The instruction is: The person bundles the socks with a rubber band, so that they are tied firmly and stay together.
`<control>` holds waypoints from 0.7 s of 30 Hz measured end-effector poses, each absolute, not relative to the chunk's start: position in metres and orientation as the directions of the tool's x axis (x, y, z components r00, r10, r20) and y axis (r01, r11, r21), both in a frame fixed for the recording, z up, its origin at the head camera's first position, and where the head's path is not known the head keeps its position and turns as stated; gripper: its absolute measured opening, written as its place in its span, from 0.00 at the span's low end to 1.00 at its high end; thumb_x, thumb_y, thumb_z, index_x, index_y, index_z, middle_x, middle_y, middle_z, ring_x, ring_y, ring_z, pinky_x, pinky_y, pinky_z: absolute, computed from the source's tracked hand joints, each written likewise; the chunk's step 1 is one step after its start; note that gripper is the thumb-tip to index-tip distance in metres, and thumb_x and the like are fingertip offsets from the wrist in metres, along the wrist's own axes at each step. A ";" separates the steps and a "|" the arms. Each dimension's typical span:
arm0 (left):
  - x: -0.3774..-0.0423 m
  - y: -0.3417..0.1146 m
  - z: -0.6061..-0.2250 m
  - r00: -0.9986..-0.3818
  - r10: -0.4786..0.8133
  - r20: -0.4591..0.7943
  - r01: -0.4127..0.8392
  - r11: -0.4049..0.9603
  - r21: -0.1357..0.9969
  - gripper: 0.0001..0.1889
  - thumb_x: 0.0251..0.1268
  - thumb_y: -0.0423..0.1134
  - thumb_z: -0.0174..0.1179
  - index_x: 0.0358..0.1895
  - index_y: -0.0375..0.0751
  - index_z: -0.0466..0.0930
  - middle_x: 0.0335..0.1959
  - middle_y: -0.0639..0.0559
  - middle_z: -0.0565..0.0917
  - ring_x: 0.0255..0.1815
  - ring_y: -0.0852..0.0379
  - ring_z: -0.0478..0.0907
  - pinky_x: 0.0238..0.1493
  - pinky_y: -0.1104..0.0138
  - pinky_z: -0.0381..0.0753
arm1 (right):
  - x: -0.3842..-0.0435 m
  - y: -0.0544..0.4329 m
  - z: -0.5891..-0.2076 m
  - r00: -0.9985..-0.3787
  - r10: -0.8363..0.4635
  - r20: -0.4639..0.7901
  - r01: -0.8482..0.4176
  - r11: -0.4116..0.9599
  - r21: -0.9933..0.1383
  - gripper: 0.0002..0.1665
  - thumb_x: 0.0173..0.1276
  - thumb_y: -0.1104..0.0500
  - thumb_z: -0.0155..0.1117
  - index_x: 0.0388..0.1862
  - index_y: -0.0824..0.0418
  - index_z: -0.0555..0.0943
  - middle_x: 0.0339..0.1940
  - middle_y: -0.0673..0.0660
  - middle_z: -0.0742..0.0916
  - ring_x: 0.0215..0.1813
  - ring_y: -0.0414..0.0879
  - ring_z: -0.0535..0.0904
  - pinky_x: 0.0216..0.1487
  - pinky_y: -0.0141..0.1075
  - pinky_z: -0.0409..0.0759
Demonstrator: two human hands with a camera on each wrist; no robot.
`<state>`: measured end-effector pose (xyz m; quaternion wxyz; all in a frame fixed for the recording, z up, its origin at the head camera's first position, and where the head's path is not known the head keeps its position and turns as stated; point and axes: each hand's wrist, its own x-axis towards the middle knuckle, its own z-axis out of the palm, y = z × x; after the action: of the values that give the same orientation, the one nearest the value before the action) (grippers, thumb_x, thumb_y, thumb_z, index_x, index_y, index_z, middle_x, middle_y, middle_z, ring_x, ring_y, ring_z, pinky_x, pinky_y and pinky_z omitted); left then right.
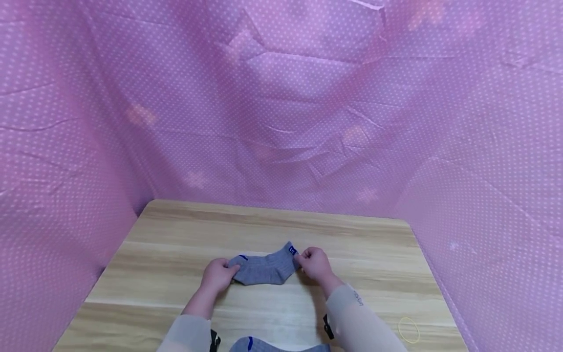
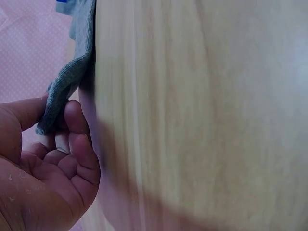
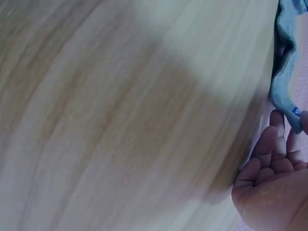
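A grey sock [image 1: 265,269] with blue marks is stretched sideways between both hands, low over the wooden table. My left hand [image 1: 217,275] pinches its toe end between thumb and fingers; the left wrist view shows the sock's edge [image 2: 61,91] in that pinch. At the cuff, beside a dark blue label, my right hand [image 1: 315,264] grips the other end. In the right wrist view, the cuff [image 3: 285,91] sits between the thumb and fingertips, with the thumb mostly cut off by the frame.
A second grey sock [image 1: 272,346] lies at the bottom edge of the head view, partly cut off. A thin yellow ring [image 1: 409,330] lies on the table [image 1: 176,234] at the right. Pink dotted cloth [image 1: 281,117] hangs around the table's back and sides.
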<state>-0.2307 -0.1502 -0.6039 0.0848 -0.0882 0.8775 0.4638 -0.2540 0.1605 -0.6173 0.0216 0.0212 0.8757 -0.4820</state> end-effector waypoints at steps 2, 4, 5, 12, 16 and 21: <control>-0.228 -0.148 -0.602 -0.969 -0.072 -0.236 -0.236 0.545 0.804 0.12 0.74 0.40 0.66 0.32 0.36 0.83 0.25 0.48 0.84 0.30 0.51 0.80 0.36 0.60 0.77 | -0.253 0.162 -0.617 -0.998 0.017 -0.066 0.064 0.552 -0.831 0.14 0.69 0.57 0.71 0.25 0.60 0.79 0.19 0.50 0.81 0.23 0.42 0.74 0.23 0.33 0.72; -0.225 -0.146 -0.601 -0.966 -0.065 -0.250 -0.246 0.534 0.809 0.13 0.74 0.40 0.65 0.30 0.37 0.81 0.22 0.48 0.83 0.26 0.53 0.79 0.33 0.62 0.75 | -0.251 0.162 -0.616 -0.997 0.010 -0.077 0.070 0.559 -0.826 0.13 0.68 0.58 0.70 0.25 0.59 0.78 0.18 0.49 0.80 0.22 0.41 0.74 0.23 0.32 0.72; -0.224 -0.146 -0.601 -0.966 -0.065 -0.251 -0.246 0.529 0.812 0.13 0.75 0.40 0.65 0.30 0.37 0.81 0.22 0.48 0.83 0.25 0.53 0.80 0.33 0.62 0.75 | -0.249 0.163 -0.614 -0.997 0.005 -0.073 0.063 0.557 -0.828 0.12 0.67 0.60 0.70 0.25 0.59 0.78 0.18 0.49 0.80 0.22 0.42 0.75 0.23 0.32 0.73; -0.222 -0.145 -0.604 -0.977 -0.071 -0.201 -0.207 0.547 0.811 0.15 0.79 0.42 0.59 0.32 0.36 0.83 0.19 0.50 0.84 0.23 0.55 0.82 0.41 0.58 0.78 | -0.237 0.166 -0.601 -0.998 0.012 -0.067 0.064 0.497 -0.866 0.07 0.62 0.70 0.70 0.33 0.69 0.79 0.21 0.52 0.81 0.20 0.40 0.76 0.24 0.33 0.76; -0.220 -0.145 -0.606 -0.978 -0.062 -0.201 -0.202 0.548 0.812 0.16 0.79 0.42 0.59 0.30 0.37 0.81 0.18 0.51 0.83 0.23 0.55 0.81 0.41 0.58 0.78 | -0.233 0.172 -0.599 -0.996 -0.014 -0.092 0.072 0.512 -0.856 0.08 0.63 0.71 0.70 0.39 0.75 0.81 0.25 0.54 0.83 0.22 0.41 0.77 0.27 0.34 0.79; -0.214 -0.145 -0.607 -0.976 -0.052 -0.209 -0.204 0.541 0.816 0.18 0.79 0.40 0.59 0.25 0.39 0.76 0.19 0.50 0.83 0.22 0.55 0.81 0.33 0.61 0.76 | -0.228 0.179 -0.602 -0.983 -0.085 -0.162 0.078 0.606 -0.792 0.04 0.66 0.67 0.71 0.33 0.69 0.86 0.21 0.50 0.83 0.22 0.40 0.76 0.25 0.33 0.77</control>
<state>-0.2141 -0.1446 -0.6070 0.0800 -0.0732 0.8743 0.4732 -0.2283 0.1794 -0.6021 0.0918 -0.0020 0.8914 -0.4439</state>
